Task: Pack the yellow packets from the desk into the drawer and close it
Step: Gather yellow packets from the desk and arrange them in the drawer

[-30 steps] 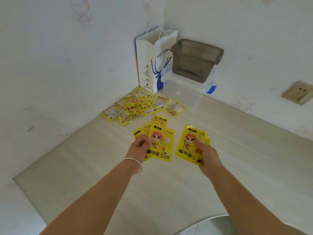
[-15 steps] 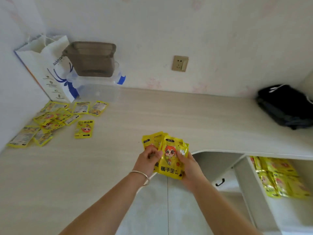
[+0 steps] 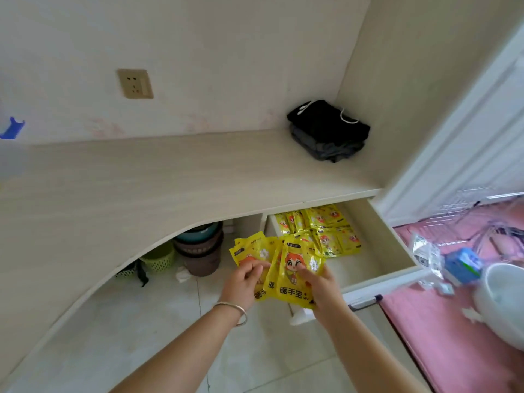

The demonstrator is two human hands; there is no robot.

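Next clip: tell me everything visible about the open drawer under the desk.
The drawer is pale, wood-look board with a white front edge and a dark metal handle. It is pulled out from under the desk's right end. Glossy yellow packets lie overlapping toward its back; the near floor is bare. Neither hand touches it.

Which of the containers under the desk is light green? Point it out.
The lattice-sided basket, leftmost under the desk; the stacked bins beside it are brown and teal with solid walls.

The front packet (image 3: 295,275), held at about 6 o'clock, reads "暖手宝" in black along its lower edge, with a cut-off "W" beside it. Other packets' print is too small to read.
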